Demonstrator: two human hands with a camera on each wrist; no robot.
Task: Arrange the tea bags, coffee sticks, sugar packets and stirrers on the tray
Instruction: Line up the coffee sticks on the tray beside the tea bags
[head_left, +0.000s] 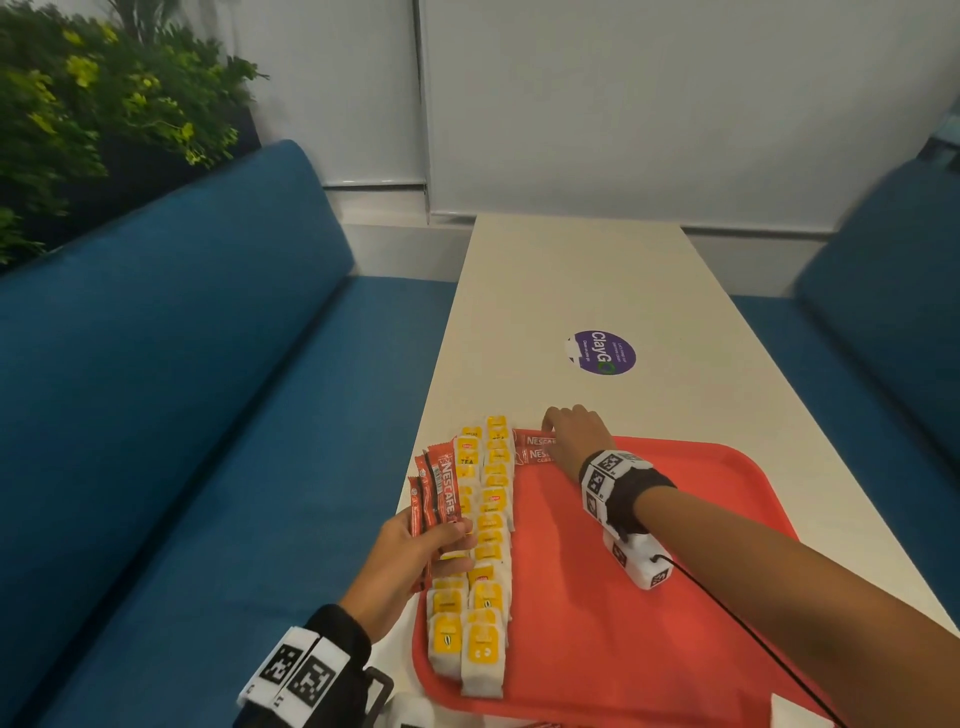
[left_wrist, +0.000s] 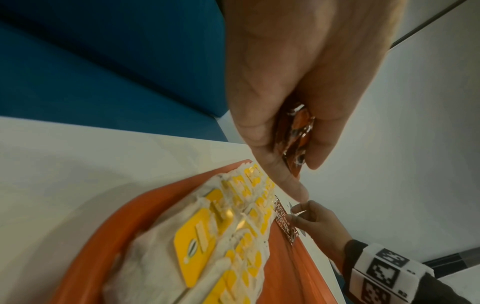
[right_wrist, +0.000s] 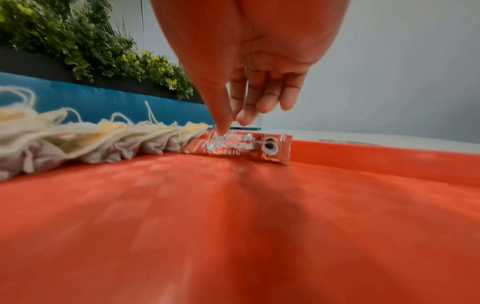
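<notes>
Head view: left hand (head_left: 410, 558) grips red coffee sticks (head_left: 436, 488); right hand (head_left: 574, 434) fingers touch two laid sticks (head_left: 535, 449).

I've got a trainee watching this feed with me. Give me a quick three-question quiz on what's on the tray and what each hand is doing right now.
1. True or false: the left hand holds a bunch of coffee sticks.
2. Multiple choice: the tea bags lie on the red tray as
A. two rows along its left side
B. one pile at its centre
C. a ring around its rim
3. Fill in: the right hand has its fingers on the two coffee sticks on the tray at the tray's ____ edge.

Key: 1 true; 2 A; 3 far.
</notes>
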